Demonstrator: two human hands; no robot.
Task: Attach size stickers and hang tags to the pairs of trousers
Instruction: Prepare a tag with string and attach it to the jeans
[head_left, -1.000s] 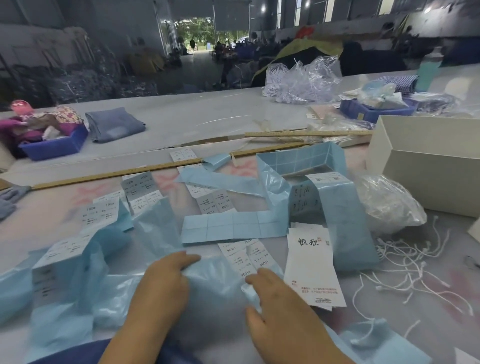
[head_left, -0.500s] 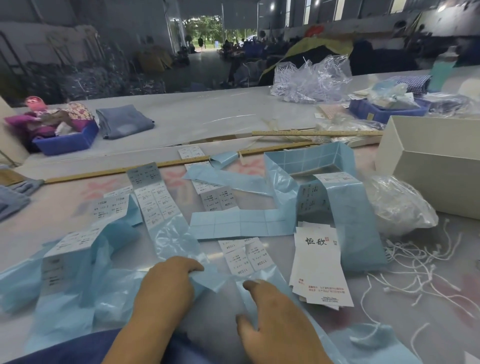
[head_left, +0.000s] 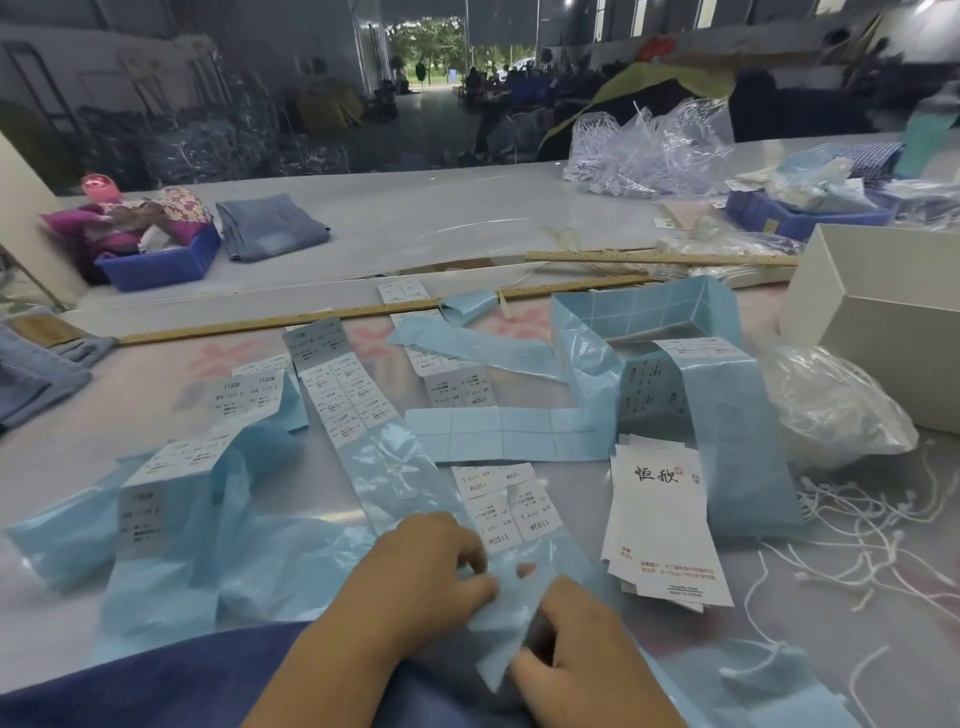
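Head view, bottom centre: I saw left hand (head_left: 434, 566) and right hand (head_left: 582, 652) both pinching blue backing strip (head_left: 511, 613). Risk judged: thin strip tearing, size stickers (head_left: 511, 512) creasing under pull.

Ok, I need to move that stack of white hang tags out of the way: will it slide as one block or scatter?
Likely scatter: the hang tags already lie fanned, edges offset. They look like stiff, light card, so each should lift flat rather than droop. The table looks glossy, so a sideways push may shear the stack.
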